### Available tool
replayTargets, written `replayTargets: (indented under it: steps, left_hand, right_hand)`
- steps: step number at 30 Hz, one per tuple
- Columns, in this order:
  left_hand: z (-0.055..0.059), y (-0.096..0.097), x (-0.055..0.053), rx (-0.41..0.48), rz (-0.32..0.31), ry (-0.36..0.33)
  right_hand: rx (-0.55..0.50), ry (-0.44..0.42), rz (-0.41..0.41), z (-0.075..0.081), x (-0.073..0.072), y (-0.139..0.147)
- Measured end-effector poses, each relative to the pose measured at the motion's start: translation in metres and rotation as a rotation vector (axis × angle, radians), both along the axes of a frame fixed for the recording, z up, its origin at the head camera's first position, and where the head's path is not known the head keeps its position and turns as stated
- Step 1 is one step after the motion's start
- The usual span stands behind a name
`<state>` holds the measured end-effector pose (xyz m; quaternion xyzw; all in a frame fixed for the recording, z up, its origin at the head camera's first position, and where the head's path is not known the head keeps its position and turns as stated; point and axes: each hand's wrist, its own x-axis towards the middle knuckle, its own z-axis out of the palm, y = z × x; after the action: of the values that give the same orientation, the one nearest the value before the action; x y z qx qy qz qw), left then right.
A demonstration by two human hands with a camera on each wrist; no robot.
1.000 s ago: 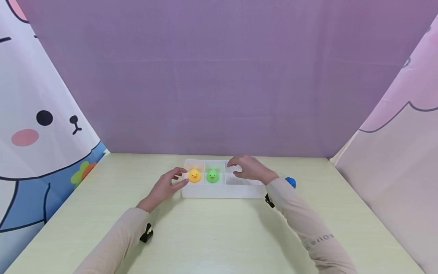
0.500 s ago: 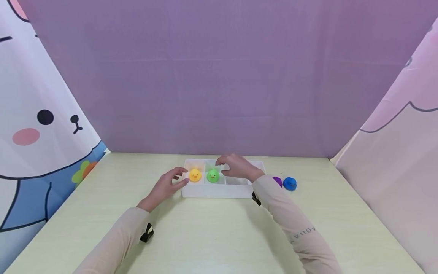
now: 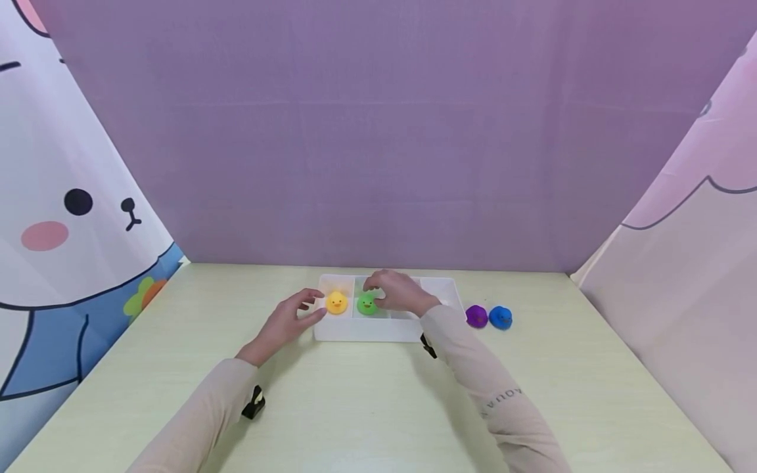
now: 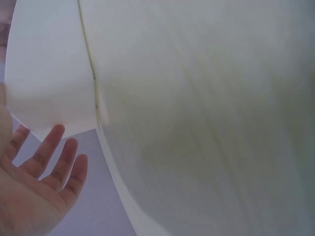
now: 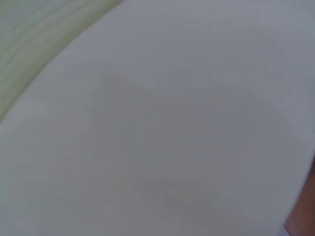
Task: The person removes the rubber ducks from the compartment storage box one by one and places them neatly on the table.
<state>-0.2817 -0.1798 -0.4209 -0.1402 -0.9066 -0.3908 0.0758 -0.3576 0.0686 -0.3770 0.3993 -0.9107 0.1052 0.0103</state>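
A white compartment tray (image 3: 367, 330) lies on the table, with a yellow toy duck (image 3: 336, 303) in its leftmost compartment. Just right of that duck, a green toy duck (image 3: 366, 304) sits in a compartment of its own. My left hand (image 3: 290, 320) is at the tray's left end, fingers and thumb spread apart and nothing between them; the left wrist view shows the same hand (image 4: 42, 187) beside the white wall. My right hand (image 3: 399, 292) reaches over the tray, its thumb overlapping the green duck's right side and its fingertips above and behind it. The right wrist view is filled by a blurred white surface.
A purple toy duck (image 3: 476, 316) and a blue toy duck (image 3: 501, 318) stand side by side on the table, right of the tray. Behind the table (image 3: 355, 407) hangs a purple cloth (image 3: 378, 131), with printed curtains on both sides.
My right hand has moved left across the tray and come down to the green duck, uncovering the purple and blue ducks. The left hand has stayed in place.
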Motion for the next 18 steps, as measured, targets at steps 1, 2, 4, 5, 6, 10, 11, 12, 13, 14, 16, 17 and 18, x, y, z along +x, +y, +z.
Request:
replayTargets:
  steps: [1, 2, 4, 5, 6, 10, 11, 12, 13, 14, 16, 17, 18]
  left_hand:
    - [0.0001, -0.0001, 0.0000, 0.001, 0.001, -0.001]
    - [0.0002, -0.0002, -0.0001, -0.001, 0.003, -0.002]
    - [0.0003, -0.0002, 0.0000, -0.005, 0.003, -0.003]
    - [0.0002, -0.0002, 0.0000, -0.006, 0.004, -0.003]
    - [0.0001, -0.0002, -0.0001, -0.006, 0.005, -0.004]
    - [0.0000, 0.0000, -0.0001, -0.005, 0.004, 0.002]
    - [0.0001, 0.0000, 0.0000, -0.004, 0.003, 0.003]
    - [0.0002, 0.0001, 0.0000, -0.003, 0.002, 0.004]
    - [0.0003, 0.0002, 0.0001, -0.003, 0.003, 0.006]
    - [0.0005, 0.0002, 0.0002, -0.004, 0.003, 0.006]
    - [0.0010, 0.0003, 0.0006, -0.004, 0.003, 0.007]
    - [0.0013, 0.0004, 0.0007, -0.003, 0.003, 0.008]
    - [0.0015, 0.0006, 0.0009, -0.002, 0.003, 0.008]
  right_hand:
    - [0.003, -0.005, -0.005, -0.0009, -0.0002, -0.0008]
    - [0.006, -0.010, -0.010, -0.0017, -0.0002, -0.0017]
    - [0.009, -0.023, -0.018, -0.0030, -0.0001, -0.0032]
    - [0.010, -0.029, -0.023, -0.0035, 0.0000, -0.0039]
    - [0.011, -0.032, -0.028, -0.0041, 0.0001, -0.0046]
    - [0.004, -0.067, -0.046, -0.0043, 0.0012, -0.0070]
    - [0.004, -0.075, -0.049, -0.0043, 0.0013, -0.0076]
    - [0.006, -0.081, -0.051, -0.0043, 0.0015, -0.0081]
    - [0.010, -0.085, -0.052, -0.0044, 0.0015, -0.0085]
    - [0.015, -0.084, -0.051, -0.0047, 0.0013, -0.0089]
    - [0.022, -0.083, -0.046, -0.0056, 0.0005, -0.0096]
    - [0.028, -0.079, -0.043, -0.0060, 0.0001, -0.0098]
    - [0.031, -0.078, -0.042, -0.0066, -0.0004, -0.0100]
